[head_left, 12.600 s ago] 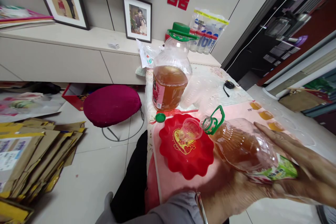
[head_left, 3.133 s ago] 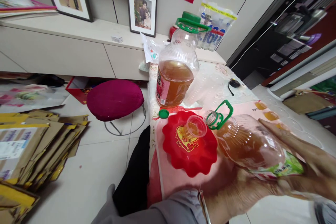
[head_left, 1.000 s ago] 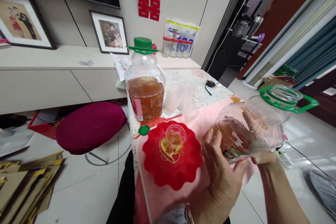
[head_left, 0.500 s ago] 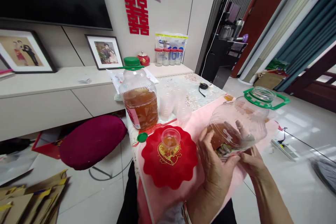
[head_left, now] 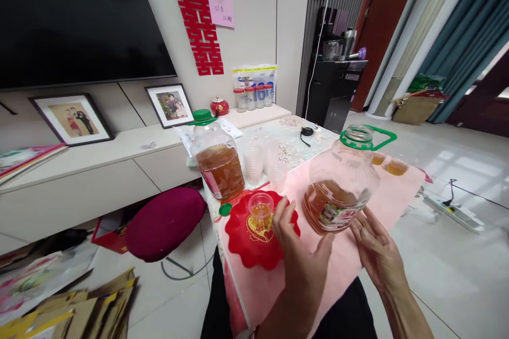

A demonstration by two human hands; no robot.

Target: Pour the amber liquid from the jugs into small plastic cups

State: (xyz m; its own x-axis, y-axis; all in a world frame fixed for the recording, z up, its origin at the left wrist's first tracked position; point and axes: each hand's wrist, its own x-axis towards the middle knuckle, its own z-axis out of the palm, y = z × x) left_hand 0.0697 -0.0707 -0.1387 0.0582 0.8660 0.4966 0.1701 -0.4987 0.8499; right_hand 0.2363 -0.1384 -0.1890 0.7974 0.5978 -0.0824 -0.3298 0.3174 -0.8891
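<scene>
An uncapped clear jug [head_left: 338,190] with amber liquid and a green handle ring stands upright on the pink cloth [head_left: 385,201]. My left hand [head_left: 300,246] is open, fingers spread, its thumb against the jug's lower left side. My right hand [head_left: 377,254] is open too, fingers just off the jug's lower right side. Left of my left hand a small clear cup [head_left: 260,206] holding amber liquid sits on a red scalloped plate [head_left: 244,246]. A loose green cap [head_left: 225,210] lies beside the plate.
A second, larger jug [head_left: 218,167] with its green lid on stands behind the plate, beside stacked clear cups [head_left: 258,161]. Filled cups [head_left: 392,167] sit at the cloth's far end. A magenta stool [head_left: 165,222], cardboard [head_left: 91,307] and a power strip [head_left: 453,212] are on the floor.
The jug went from tilted over the small cup to upright, then down onto the pink cloth. Both hands have loosened from around it. The cup now holds liquid.
</scene>
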